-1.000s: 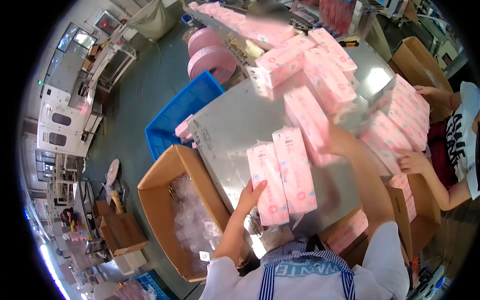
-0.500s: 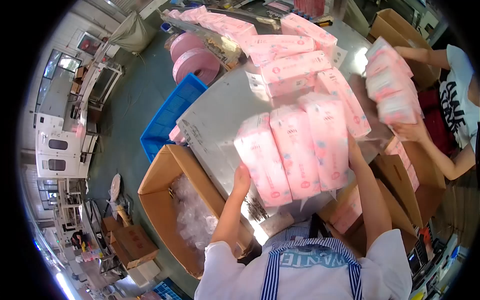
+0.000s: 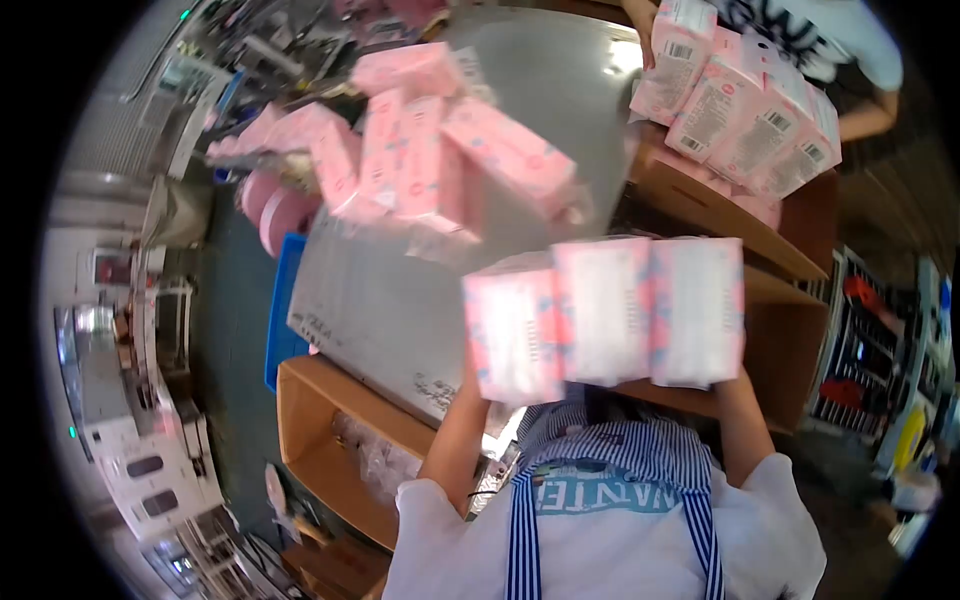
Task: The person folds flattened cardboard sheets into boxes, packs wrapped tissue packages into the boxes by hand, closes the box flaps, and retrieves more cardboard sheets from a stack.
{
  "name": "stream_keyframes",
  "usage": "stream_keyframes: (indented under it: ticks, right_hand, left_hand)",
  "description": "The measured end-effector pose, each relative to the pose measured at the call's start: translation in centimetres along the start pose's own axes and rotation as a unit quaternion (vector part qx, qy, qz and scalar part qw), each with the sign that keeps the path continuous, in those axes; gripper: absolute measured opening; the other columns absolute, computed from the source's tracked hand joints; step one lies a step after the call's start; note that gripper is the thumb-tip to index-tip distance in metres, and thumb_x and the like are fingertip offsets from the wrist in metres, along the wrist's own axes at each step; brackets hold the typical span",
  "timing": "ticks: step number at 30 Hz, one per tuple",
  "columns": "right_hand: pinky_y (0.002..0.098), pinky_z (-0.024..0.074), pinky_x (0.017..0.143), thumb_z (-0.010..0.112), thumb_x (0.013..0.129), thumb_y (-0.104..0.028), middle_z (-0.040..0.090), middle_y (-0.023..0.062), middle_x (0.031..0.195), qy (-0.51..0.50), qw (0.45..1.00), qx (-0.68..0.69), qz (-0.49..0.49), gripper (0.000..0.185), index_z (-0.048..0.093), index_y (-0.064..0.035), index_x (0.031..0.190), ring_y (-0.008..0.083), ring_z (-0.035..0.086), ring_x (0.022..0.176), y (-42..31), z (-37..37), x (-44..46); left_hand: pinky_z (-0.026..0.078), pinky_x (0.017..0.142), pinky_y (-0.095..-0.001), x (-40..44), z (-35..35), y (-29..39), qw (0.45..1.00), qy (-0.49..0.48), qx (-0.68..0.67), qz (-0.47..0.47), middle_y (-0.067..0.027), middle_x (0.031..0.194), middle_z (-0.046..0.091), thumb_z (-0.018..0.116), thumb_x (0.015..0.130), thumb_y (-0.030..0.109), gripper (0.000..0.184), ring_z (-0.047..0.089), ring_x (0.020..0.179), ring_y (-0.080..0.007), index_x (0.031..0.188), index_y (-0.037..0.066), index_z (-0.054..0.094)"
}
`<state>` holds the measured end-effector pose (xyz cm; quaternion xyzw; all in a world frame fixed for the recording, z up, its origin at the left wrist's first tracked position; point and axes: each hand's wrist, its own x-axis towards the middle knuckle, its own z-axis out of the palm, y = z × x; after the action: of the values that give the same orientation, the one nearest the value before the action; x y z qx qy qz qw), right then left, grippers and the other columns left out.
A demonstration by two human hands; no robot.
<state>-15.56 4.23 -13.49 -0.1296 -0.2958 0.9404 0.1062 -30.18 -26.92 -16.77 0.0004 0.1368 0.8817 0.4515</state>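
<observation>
A row of three pink-and-white tissue packs (image 3: 606,312) is squeezed between my two hands, in front of my apron, with the pale end faces towards me. My left hand (image 3: 473,380) presses on the left end of the row, its fingers mostly hidden behind the packs. On the opposite end my right hand (image 3: 734,386) grips, also largely covered. Just right of and below the row lies an open cardboard carton (image 3: 788,335). Several loose tissue packs (image 3: 425,165) lie on the metal table (image 3: 375,290) beyond, blurred by motion.
At upper right a co-worker holds several tissue packs (image 3: 735,115) over another carton (image 3: 725,212) containing pink packs. A carton with clear plastic bags (image 3: 385,465) stands at lower left. Beside the table are a blue crate (image 3: 284,315) and pink film rolls (image 3: 275,215).
My view has turned right. My hands have brought the three packs rightward, towards the open carton, and tipped them so their ends show. The co-worker's packs are now over the other carton.
</observation>
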Motion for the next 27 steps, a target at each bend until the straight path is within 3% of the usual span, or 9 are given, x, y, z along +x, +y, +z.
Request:
stream_keyframes:
  ticks: [2,6,9,13,15,16,18,22,27]
  right_hand:
    - [0.0369,0.0422,0.097,0.039,0.096,-0.035,0.049,0.0119,0.129,0.050,0.998,0.007,-0.049,0.049,0.038,-0.0022,0.133,0.0219,0.051,0.115,-3.4,-3.0,-5.0]
    - [0.0366,0.0415,0.097,0.039,0.096,-0.039,0.049,0.0115,0.129,0.415,0.893,-0.095,-0.144,0.052,0.037,-0.0021,0.134,0.0212,0.051,0.115,-9.5,-9.9,-14.0]
    - [0.0346,0.0387,0.098,0.036,0.096,-0.040,0.046,0.0109,0.132,0.409,0.894,-0.141,-0.116,0.054,0.037,-0.0013,0.134,0.0221,0.048,0.117,-11.9,-15.0,-15.1]
    - [0.0406,0.0368,0.098,0.053,0.089,-0.037,0.043,0.0109,0.134,0.362,0.841,-0.376,-0.138,0.063,0.030,-0.0036,0.138,0.0256,0.042,0.121,-11.1,-20.6,-13.7]
    - [0.0464,0.0362,0.097,0.061,0.084,-0.033,0.034,0.0130,0.140,0.272,0.667,-0.693,-0.029,0.070,0.026,-0.0108,0.141,0.0292,0.030,0.129,-9.4,-20.3,-12.1]
    - [0.0497,0.0361,0.096,0.063,0.082,-0.031,0.028,0.0135,0.144,0.224,0.487,-0.841,0.078,0.073,0.025,-0.0147,0.142,0.0307,0.023,0.133,-9.3,-16.4,-10.3]
    - [0.0554,0.0352,0.094,0.064,0.080,-0.024,0.021,0.0124,0.147,0.228,0.524,-0.783,0.246,0.071,0.027,-0.0173,0.141,0.0315,0.013,0.136,-6.7,-18.8,-7.3]
    - [0.0673,0.0315,0.088,0.064,0.078,-0.029,0.033,0.0150,0.139,0.246,0.515,-0.797,0.197,0.063,0.038,-0.0190,0.133,0.0368,0.029,0.129,-5.3,-26.3,-2.0]
    - [0.0437,0.0383,0.095,0.051,0.080,-0.011,0.037,0.0151,0.134,0.197,0.546,-0.799,0.156,0.041,0.050,-0.0098,0.121,0.0345,0.037,0.122,-2.4,-28.3,0.2]
  left_hand:
    - [0.037,0.102,-0.0406,3.3,-0.1,-4.8,0.935,0.001,0.354,-0.026,-0.0123,0.137,0.040,0.036,0.096,0.037,0.055,0.043,0.123,-0.0256,0.139,0.003,0.027]
    - [0.039,0.099,-0.0371,10.7,7.0,-15.2,0.970,0.053,0.149,-0.187,-0.0086,0.132,0.046,0.034,0.095,0.047,0.057,0.048,0.117,-0.0223,0.136,0.006,0.035]
    - [0.035,0.101,-0.0392,14.4,4.0,-22.0,0.950,0.080,0.092,-0.289,-0.0067,0.134,0.045,0.036,0.095,0.048,0.055,0.043,0.122,-0.0231,0.135,0.010,0.039]
    - [0.028,0.103,-0.0423,16.7,2.8,-26.7,0.804,0.378,0.230,-0.397,-0.0088,0.134,0.044,0.045,0.092,0.042,0.054,0.039,0.125,-0.0244,0.133,0.009,0.039]
    - [0.034,0.098,-0.0412,15.8,2.3,-27.4,0.822,0.293,0.333,-0.358,-0.0105,0.131,0.048,0.051,0.089,0.039,0.052,0.043,0.123,-0.0239,0.130,0.007,0.042]
    - [0.034,0.098,-0.0412,15.3,2.6,-27.3,0.821,0.294,0.334,-0.358,-0.0105,0.131,0.048,0.051,0.089,0.039,0.052,0.043,0.123,-0.0239,0.130,0.007,0.042]
    - [0.040,0.091,-0.0372,13.9,3.9,-25.3,0.840,0.193,0.387,-0.327,-0.0113,0.126,0.051,0.054,0.089,0.032,0.047,0.050,0.115,-0.0243,0.127,0.006,0.044]
    - [0.043,0.090,-0.0348,10.7,5.7,-21.2,0.876,0.205,0.372,-0.228,-0.0112,0.116,0.056,0.053,0.091,0.024,0.038,0.056,0.106,-0.0204,0.123,0.005,0.047]
    - [0.046,0.083,-0.0330,4.4,6.4,-15.3,0.844,0.360,0.397,-0.027,-0.0084,0.106,0.061,0.055,0.089,0.019,0.031,0.058,0.099,-0.0197,0.117,0.005,0.051]
